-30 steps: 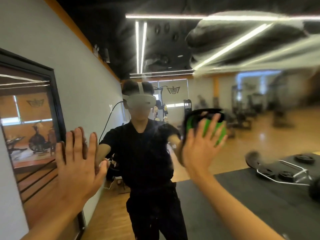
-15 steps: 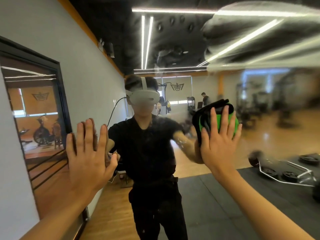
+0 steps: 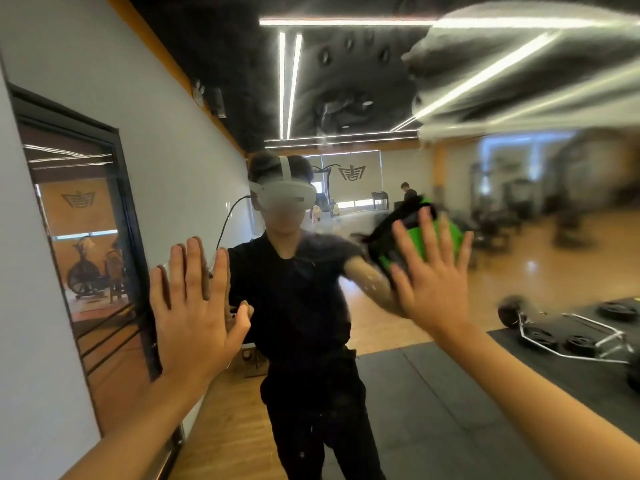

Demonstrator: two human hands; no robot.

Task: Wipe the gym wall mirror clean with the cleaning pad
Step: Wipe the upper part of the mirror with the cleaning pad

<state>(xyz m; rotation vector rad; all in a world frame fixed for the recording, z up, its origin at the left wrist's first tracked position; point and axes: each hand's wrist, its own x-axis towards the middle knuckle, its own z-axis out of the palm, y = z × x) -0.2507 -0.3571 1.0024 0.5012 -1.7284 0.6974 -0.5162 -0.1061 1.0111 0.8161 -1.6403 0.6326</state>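
The wall mirror [image 3: 346, 98] fills most of the head view. Its upper right area carries a broad streaked, hazy film; the central area reflects more sharply.

Left hand [image 3: 194, 306]: the grip is open. The fingers [image 3: 188, 268] are straight and spread, and the palm lies flat against the glass beside the mirror's left edge. It holds nothing.

Right hand [image 3: 433, 282]: the fingers are straight and spread, pressing the cleaning pad [image 3: 415, 233] flat against the glass. The grip is open on the back of the pad rather than curled round it. The pad is green with a black strap or edging; it sits between the palm and the mirror, at about chest height of the reflected figure, and shows past the fingertips, blurred.

Reflection: a person in dark clothing [image 3: 304, 306] wearing a white headset [image 3: 285, 195], arms extended toward the glass. Behind, a gym floor in wood with dark mats [image 3: 450, 393], a trap bar with weight plates [image 3: 571, 334] at the right, and ceiling light strips [image 3: 289, 81].

At the left, a grey wall [image 3: 45, 358] carries a dark-framed panel [image 3: 128, 237] that reflects exercise bikes.
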